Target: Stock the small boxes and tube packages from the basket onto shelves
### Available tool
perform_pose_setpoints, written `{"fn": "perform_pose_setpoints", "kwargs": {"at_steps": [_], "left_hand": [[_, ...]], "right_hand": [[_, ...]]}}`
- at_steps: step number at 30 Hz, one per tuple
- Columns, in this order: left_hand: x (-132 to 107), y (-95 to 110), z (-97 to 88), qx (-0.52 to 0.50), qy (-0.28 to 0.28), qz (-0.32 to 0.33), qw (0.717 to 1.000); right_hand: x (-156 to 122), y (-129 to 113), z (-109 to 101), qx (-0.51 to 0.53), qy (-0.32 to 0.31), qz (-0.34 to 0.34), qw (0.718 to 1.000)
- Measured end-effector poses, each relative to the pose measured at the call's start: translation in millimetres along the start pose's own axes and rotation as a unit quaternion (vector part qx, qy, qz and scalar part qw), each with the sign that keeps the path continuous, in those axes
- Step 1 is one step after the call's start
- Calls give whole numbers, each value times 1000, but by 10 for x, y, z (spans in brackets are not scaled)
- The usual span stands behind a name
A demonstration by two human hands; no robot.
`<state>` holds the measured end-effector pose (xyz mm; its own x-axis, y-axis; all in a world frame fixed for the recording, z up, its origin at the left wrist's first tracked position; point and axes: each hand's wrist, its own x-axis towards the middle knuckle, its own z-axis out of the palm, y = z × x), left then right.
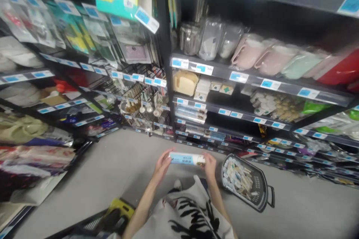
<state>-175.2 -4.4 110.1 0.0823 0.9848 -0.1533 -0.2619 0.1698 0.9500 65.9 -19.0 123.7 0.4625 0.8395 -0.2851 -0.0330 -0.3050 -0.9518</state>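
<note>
A long, narrow blue-and-white box (185, 158) with printed lettering, of the kind cling film comes in, is held level in front of my body. My left hand (162, 165) grips its left end and my right hand (210, 164) grips its right end, fingers closed on both sides. On the floor just right of my right hand stands a dark shopping basket (259, 185) with many small packaged items in it. Similar long boxes (190, 114) lie on a low shelf ahead of me.
Ahead, the shelf unit (252, 76) carries pink mugs (248, 51), glasses and a cutting board (185, 82). Utensils (143, 106) hang in the corner. Folded textiles (36, 160) fill the left shelves. A yellow-and-black object (120, 211) is on the floor behind my left arm.
</note>
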Motion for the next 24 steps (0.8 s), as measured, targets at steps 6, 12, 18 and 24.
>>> {"fn": "perform_pose_setpoints", "kwargs": {"at_steps": [6, 12, 18, 24], "left_hand": [[-110, 385, 150, -89, -122, 87, 985], [-160, 437, 144, -48, -131, 110, 984], [-180, 403, 92, 74, 33, 10, 997], [-306, 334, -74, 92, -7, -168, 982]], "right_hand": [[-198, -393, -348, 47, 74, -13, 996], [-359, -523, -449, 28, 45, -40, 998], [-434, -609, -486, 44, -145, -95, 984], [-380, -599, -324, -116, -106, -108, 982]]}}
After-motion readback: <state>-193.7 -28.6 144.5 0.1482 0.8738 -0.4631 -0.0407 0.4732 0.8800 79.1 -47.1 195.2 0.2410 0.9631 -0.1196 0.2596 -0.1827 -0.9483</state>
